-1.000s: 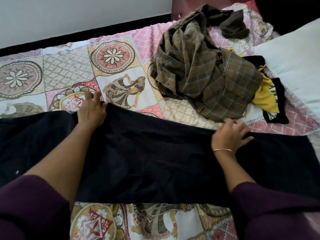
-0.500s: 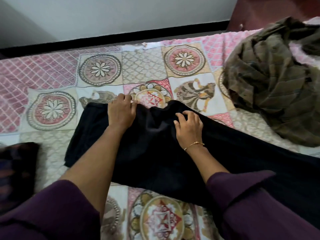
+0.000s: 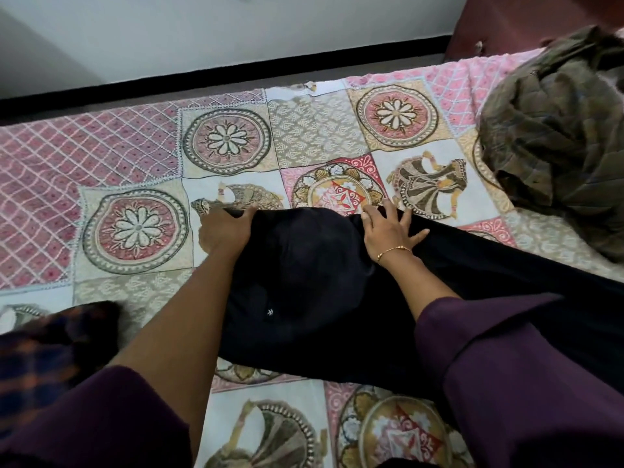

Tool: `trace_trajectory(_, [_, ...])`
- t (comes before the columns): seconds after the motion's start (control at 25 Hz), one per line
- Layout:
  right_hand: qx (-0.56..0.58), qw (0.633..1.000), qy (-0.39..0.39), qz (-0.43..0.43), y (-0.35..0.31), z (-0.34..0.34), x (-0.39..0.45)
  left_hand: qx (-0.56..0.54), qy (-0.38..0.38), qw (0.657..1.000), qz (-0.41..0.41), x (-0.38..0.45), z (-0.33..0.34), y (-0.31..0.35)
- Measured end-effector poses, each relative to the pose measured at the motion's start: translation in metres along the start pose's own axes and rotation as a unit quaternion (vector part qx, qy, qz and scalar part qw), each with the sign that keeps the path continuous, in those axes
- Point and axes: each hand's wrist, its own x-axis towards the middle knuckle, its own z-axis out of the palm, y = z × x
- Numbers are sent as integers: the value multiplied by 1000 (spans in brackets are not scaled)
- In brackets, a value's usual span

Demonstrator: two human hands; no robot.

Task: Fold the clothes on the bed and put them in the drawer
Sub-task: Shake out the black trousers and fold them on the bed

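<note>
A long black garment (image 3: 304, 298) lies across the patterned bedsheet (image 3: 135, 231), running off to the right. Its left end is doubled over into a rounded fold. My left hand (image 3: 224, 231) is at the far left corner of that fold, and its fingers curl over the cloth's edge and grip it. My right hand (image 3: 388, 233), with a thin gold bracelet on the wrist, lies flat on the garment's far edge with the fingers spread. My purple sleeves cover the garment's near right part. No drawer is in view.
A crumpled pile of olive plaid clothes (image 3: 557, 146) sits on the bed at the right. A dark blue and orange checked cloth (image 3: 50, 349) lies at the lower left. Beyond the far bed edge are the floor, a white wall and a maroon panel (image 3: 523, 21).
The garment's left end has been folded over to the right, so it reaches less far left. Both hands have shifted right along its far edge, and the right hand now lies flat with spread fingers.
</note>
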Motion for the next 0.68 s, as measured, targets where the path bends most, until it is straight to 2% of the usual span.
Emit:
trace_trajectory(0.12, [-32, 997, 67, 26, 0, 5, 5, 23, 33, 997, 64, 5, -5, -1])
trace_trajectory(0.24, [-92, 987, 124, 48, 1, 10, 6, 16, 91, 993, 79, 5, -10, -6])
trace_trajectory(0.4, [-111, 986, 120, 44, 0, 13, 10, -20, 94, 995, 16, 9, -8, -18])
trace_trajectory(0.48, [-109, 988, 104, 43, 1, 10, 12, 22, 144, 989, 29, 7, -8, -13])
trace_trajectory(0.56, [-100, 991, 90, 25, 5, 7, 10, 43, 195, 966, 161, -3, -5, -3])
trace_trajectory(0.6, [-93, 992, 85, 8, 10, 5, 8, 37, 182, 949, 255, -11, 0, 2])
trace_trajectory(0.68, [-101, 991, 84, -29, 22, -1, 3, 56, 93, 916, 386, -23, 15, 2])
